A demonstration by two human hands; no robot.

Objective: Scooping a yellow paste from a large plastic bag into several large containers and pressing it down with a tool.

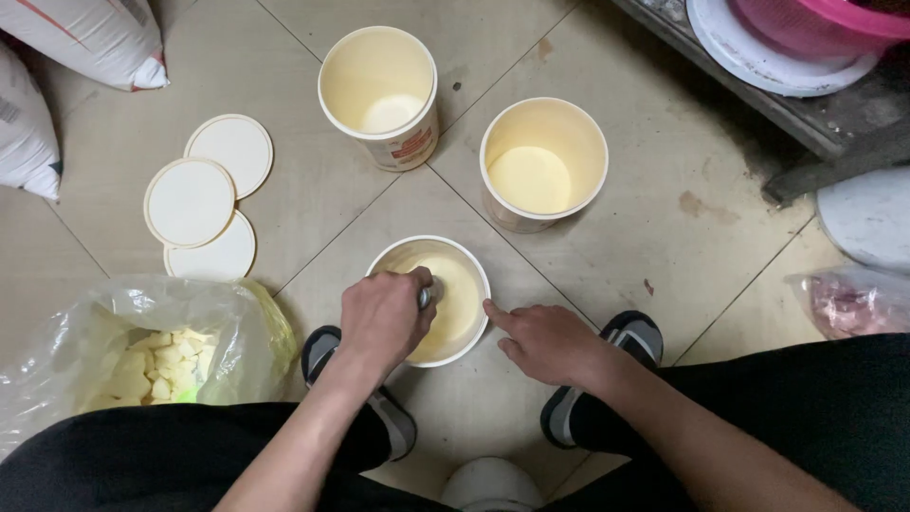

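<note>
Three cream-coloured round tubs stand on the tiled floor. The nearest tub sits between my feet. My left hand is closed over its near-left rim, gripping a small metal thing that pokes into the tub; what it is I cannot tell. My right hand rests at the tub's right rim, index finger touching the edge, holding nothing. The other two tubs, one at the back and one at the right, stand open with pale contents at the bottom.
Three round cream lids lie overlapping at the left. A clear plastic bag of pale yellow chunks sits at my left knee. White sacks lie top left. A pink basket on a white plate stands on a dark shelf top right. Another bag lies at right.
</note>
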